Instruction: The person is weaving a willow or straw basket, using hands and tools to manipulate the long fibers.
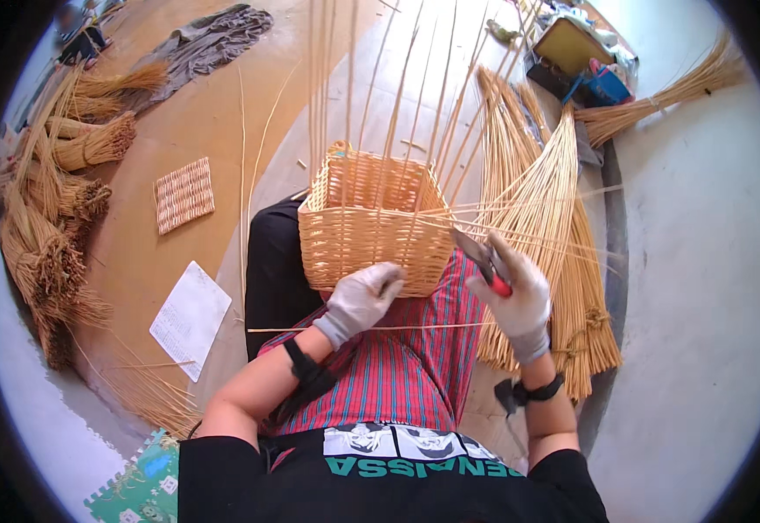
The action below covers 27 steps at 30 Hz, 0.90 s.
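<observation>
A woven wicker basket [371,240] rests on my lap, with long upright stakes [395,105] rising from its walls. My left hand [364,301], in a white glove, lies against the lower front of the basket with its fingers curled; what they hold, if anything, is hidden. In my gloved right hand [519,296] is a pair of red-handled pruning shears [500,284]. Their dark blades point at the basket's right front corner, where several loose strands [554,209] stick out to the right. One thin strand [432,327] crosses my lap below the basket.
Big bundles of pale reeds [537,200] lie on the right, and darker bundles [57,235] at the left. A woven square panel [184,193] and a white sheet [190,318] are on the floor. A box of odds and ends [572,48] stands far right, near a grey cloth [205,44] across the room.
</observation>
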Motion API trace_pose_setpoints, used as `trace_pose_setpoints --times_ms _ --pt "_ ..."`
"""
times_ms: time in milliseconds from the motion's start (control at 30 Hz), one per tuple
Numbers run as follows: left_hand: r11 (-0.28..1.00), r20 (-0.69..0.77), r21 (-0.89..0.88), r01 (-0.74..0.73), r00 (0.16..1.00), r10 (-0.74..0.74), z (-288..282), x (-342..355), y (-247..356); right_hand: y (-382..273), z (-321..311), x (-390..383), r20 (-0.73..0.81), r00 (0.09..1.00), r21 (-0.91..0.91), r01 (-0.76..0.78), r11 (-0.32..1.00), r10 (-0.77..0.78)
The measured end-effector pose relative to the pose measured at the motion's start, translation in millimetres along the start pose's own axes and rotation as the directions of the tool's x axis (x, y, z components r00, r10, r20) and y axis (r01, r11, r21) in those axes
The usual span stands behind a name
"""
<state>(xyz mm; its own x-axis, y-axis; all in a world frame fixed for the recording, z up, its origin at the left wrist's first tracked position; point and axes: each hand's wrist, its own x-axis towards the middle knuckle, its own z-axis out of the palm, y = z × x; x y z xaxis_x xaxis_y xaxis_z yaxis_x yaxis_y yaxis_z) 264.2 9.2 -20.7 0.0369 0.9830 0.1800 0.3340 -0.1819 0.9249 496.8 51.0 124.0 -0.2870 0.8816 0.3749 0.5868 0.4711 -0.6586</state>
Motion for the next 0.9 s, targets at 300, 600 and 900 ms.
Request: trace_pose_setpoints --times_ms 300,600,900 --pt "0.876 0.094 0.482 0.020 0.993 -0.075 23.3 74.1 55.1 -71.1 37.9 150.6 0.532 0.826 -0.681 0.549 0.484 -0.188" --pt "0.791 -0.065 0.611 0.045 0.998 -0.006 18.3 113.1 49.5 -85.6 79.2 175.5 0.685 0.720 -0.713 0.631 0.305 0.109" --pt "0.781 -0.062 0.607 -0.145 0.972 0.228 22.6 109.3 43.8 -83.4 95.6 193.7 0.736 0.637 -0.677 0.683 0.274 0.229"
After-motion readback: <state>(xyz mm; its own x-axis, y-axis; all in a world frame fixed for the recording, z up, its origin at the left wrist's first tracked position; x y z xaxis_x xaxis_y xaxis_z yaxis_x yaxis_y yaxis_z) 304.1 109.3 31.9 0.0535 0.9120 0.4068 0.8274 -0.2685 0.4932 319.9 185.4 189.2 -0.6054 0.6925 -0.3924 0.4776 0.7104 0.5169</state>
